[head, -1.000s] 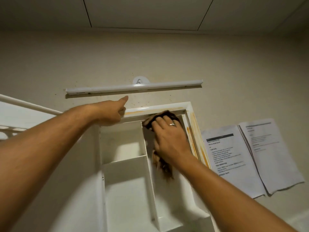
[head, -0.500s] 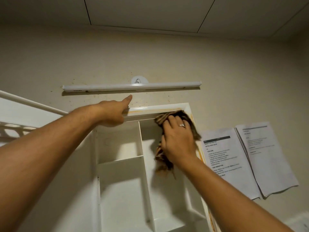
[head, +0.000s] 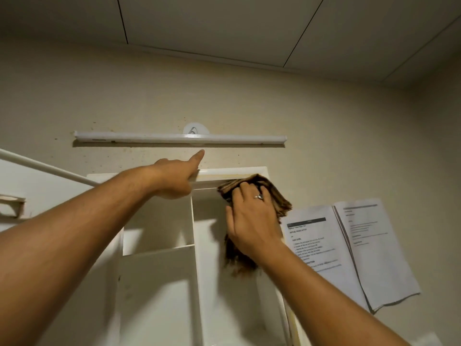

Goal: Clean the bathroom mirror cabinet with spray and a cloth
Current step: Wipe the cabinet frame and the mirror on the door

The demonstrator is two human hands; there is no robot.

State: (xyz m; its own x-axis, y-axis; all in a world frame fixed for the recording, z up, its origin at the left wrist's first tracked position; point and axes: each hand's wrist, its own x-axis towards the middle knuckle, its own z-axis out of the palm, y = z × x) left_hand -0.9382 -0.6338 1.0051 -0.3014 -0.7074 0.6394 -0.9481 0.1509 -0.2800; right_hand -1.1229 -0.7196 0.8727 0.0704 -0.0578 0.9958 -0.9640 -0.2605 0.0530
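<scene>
The white mirror cabinet (head: 159, 283) stands open, showing a vertical divider and bare shelves. Its top frame (head: 224, 174) carries a yellowish stain. My right hand (head: 252, 221) presses a brown striped cloth (head: 277, 196) against the cabinet's upper right corner, and the cloth's loose end hangs below my wrist. My left hand (head: 174, 178) rests on the top frame left of the cloth, index finger pointing up and the other fingers curled. No spray bottle is in view.
The opened cabinet door (head: 32, 176) reaches in from the left. A white tube light (head: 179, 138) is fixed to the wall just above the cabinet. Printed paper sheets (head: 349, 245) hang on the wall to the right.
My right hand has slid the cloth rightward along the top frame into the upper right corner. My left hand has stayed on the frame.
</scene>
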